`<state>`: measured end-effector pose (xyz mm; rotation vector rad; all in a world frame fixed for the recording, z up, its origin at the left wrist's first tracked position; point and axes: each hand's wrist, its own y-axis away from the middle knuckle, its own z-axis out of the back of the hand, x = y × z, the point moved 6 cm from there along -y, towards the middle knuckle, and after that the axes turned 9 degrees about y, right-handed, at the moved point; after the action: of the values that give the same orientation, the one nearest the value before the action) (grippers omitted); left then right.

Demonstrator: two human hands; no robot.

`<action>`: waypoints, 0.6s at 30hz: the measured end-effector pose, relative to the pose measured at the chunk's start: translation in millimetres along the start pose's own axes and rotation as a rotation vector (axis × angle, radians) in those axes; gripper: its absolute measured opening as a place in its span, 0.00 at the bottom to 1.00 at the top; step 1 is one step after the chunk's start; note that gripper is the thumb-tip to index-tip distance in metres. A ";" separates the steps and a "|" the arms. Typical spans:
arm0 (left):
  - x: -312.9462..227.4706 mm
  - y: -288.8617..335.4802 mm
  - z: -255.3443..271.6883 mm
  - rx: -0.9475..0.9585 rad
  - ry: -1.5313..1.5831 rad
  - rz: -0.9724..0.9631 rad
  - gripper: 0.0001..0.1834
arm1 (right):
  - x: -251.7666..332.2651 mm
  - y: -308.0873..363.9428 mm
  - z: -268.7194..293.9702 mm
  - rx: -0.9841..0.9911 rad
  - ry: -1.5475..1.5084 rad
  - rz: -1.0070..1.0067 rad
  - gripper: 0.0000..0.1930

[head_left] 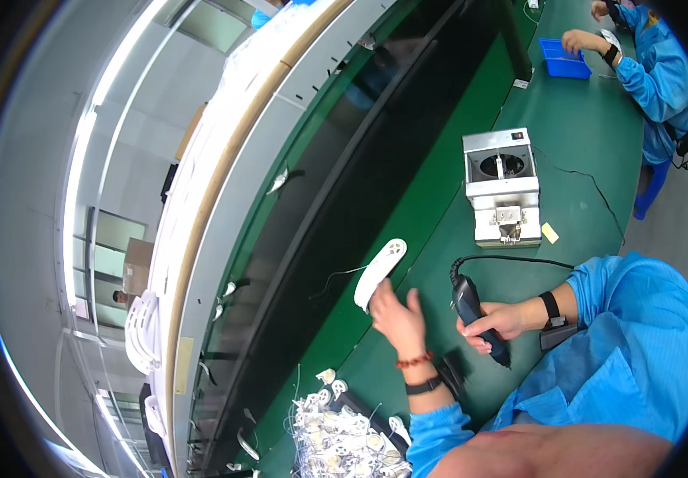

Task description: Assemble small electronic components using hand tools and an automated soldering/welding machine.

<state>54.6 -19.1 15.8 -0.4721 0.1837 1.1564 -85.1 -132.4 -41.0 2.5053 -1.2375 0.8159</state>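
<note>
My right hand (494, 325) is wrapped round a dark electric screwdriver (467, 300). Its cable rises from the back end, and its tip points down toward the green table. My left hand (398, 320) is stretched out with the thumb apart. Its fingertips are at the lower end of a white curved plastic part (376, 275), which has a round end and a thin wire trailing left. Whether the fingertips press on this part I cannot tell. A heap of similar white plastic parts and wires (344, 438) lies near my left forearm.
A silver screw feeder (503, 187) stands ahead on the green table (575, 119), with a small yellow piece (550, 233) beside it. A dark conveyor belt (336, 183) runs along the left, carrying scattered white parts. Far right, a co-worker in blue reaches toward a blue bin (565, 60).
</note>
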 end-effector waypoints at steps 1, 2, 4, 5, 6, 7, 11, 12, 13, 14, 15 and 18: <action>-21.0 17.7 -10.5 0.060 0.180 -0.056 0.34 | 0.2 7.6 6.0 -0.085 -0.024 0.022 0.07; -43.2 35.7 -9.1 0.093 0.298 -0.130 0.27 | 1.1 13.5 5.4 -0.149 -0.042 0.036 0.07; -47.6 50.9 -54.7 0.152 0.716 0.042 0.16 | 22.2 13.3 23.8 -0.171 -0.010 0.025 0.07; -36.2 73.4 -86.0 0.232 1.005 0.314 0.13 | 22.3 14.5 23.9 -0.212 -0.028 0.035 0.07; -39.6 78.5 -92.5 0.165 1.100 0.384 0.14 | 22.9 15.2 28.6 -0.236 0.004 0.062 0.08; -45.0 75.4 -82.6 0.039 0.967 0.256 0.14 | 21.6 12.3 30.0 -0.239 0.002 0.064 0.08; -35.3 73.7 -88.7 0.175 0.955 0.287 0.13 | 24.9 9.4 35.1 -0.356 -0.006 0.028 0.14; -35.9 73.6 -86.1 0.152 0.879 0.240 0.13 | 23.3 10.5 35.3 -0.355 0.007 0.009 0.14; -35.1 73.0 -88.1 0.160 0.883 0.238 0.13 | 21.3 11.1 36.3 -0.355 0.019 -0.012 0.15; -36.8 71.2 -88.2 0.148 0.870 0.179 0.13 | 20.7 10.7 40.3 -0.363 0.017 -0.010 0.15; -40.0 72.7 -86.2 0.138 0.857 0.124 0.13 | 20.6 11.4 41.3 -0.338 0.079 -0.001 0.15; -39.4 72.7 -89.3 0.187 0.955 0.176 0.13 | 20.5 11.8 40.1 -0.315 0.141 0.012 0.15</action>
<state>-18.4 -69.0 -67.8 -0.8244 1.1674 0.9906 -69.2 -170.6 -62.5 2.1556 -1.2275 0.7230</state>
